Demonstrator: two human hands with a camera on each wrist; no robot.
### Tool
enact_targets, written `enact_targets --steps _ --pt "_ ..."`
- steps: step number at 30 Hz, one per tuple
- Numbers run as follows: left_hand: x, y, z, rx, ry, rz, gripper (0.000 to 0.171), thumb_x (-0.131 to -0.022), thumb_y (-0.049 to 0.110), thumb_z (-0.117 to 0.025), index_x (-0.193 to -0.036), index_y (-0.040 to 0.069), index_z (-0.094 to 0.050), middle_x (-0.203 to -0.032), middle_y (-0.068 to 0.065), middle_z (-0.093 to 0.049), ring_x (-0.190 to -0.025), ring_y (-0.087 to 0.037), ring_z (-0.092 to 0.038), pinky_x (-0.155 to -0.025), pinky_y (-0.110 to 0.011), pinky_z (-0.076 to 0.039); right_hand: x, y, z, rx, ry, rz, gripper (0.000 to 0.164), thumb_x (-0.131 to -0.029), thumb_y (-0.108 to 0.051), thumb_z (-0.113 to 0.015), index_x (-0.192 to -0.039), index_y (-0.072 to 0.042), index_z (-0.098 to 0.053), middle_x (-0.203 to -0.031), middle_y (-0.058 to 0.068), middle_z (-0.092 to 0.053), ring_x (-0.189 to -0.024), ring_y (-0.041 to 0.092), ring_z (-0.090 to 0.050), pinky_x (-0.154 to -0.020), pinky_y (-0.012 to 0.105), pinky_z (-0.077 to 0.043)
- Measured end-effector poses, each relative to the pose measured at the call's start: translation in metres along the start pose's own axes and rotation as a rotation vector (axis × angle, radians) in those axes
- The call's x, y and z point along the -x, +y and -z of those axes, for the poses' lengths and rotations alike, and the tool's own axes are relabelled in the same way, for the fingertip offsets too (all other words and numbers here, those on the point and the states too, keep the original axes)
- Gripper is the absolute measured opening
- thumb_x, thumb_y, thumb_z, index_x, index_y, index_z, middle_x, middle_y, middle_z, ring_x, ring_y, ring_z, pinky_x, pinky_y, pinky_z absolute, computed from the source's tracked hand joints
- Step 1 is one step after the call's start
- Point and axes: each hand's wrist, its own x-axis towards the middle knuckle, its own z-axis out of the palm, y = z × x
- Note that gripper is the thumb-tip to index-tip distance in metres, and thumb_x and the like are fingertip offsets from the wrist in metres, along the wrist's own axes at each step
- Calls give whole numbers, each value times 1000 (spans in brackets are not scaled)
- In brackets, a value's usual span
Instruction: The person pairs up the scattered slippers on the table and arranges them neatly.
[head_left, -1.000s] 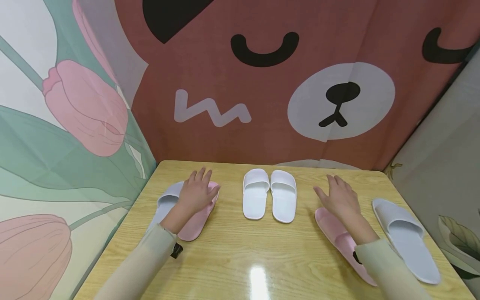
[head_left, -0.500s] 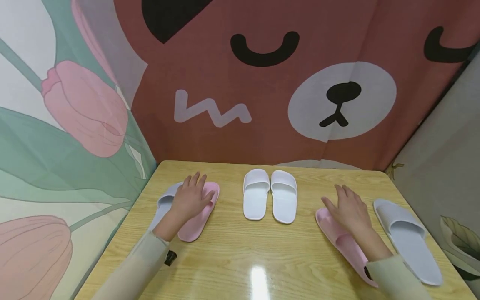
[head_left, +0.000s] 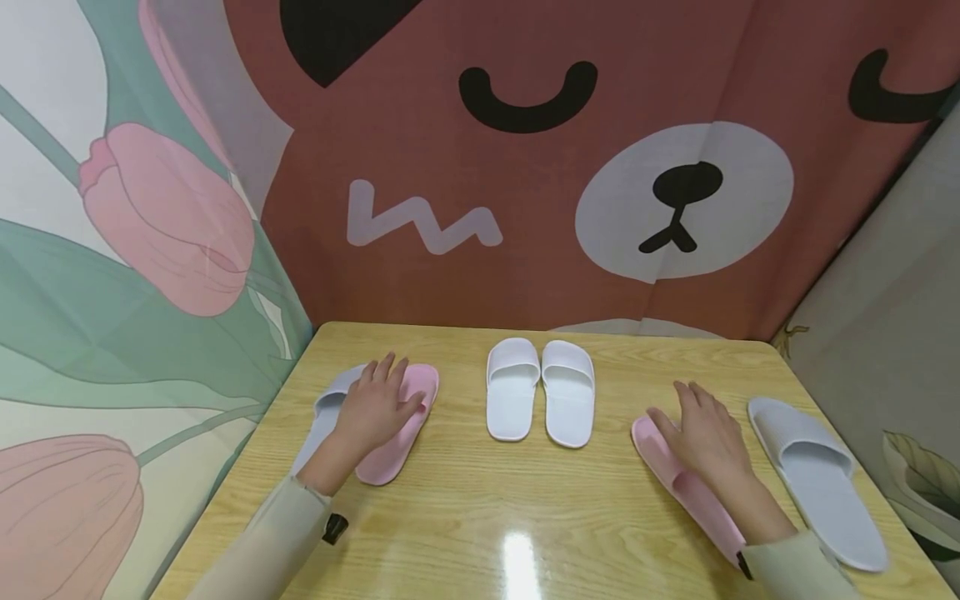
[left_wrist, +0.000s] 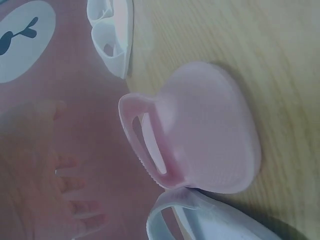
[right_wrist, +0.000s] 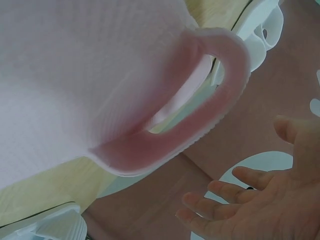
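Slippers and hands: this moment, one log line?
left hand: empty, near pink slipper; right hand: empty, near other pink slipper; middle white slippers: side by side

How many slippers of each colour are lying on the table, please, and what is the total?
White slippers: 2
Pink slippers: 2
Pale grey slippers: 2
Total: 6
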Motion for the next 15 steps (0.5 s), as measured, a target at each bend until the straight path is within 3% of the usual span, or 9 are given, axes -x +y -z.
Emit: enact_targets --steps 15 --pt "6 -3 -11 43 7 12 74 -99 51 -57 -152 1 -42 -157 -27 -36 -138 -52 -39 -101 -69 -41 11 7 -7 -22 -51 31 80 -103 -53 -48 -151 9 -32 -152 41 -27 -131 65 -31 -101 77 -27"
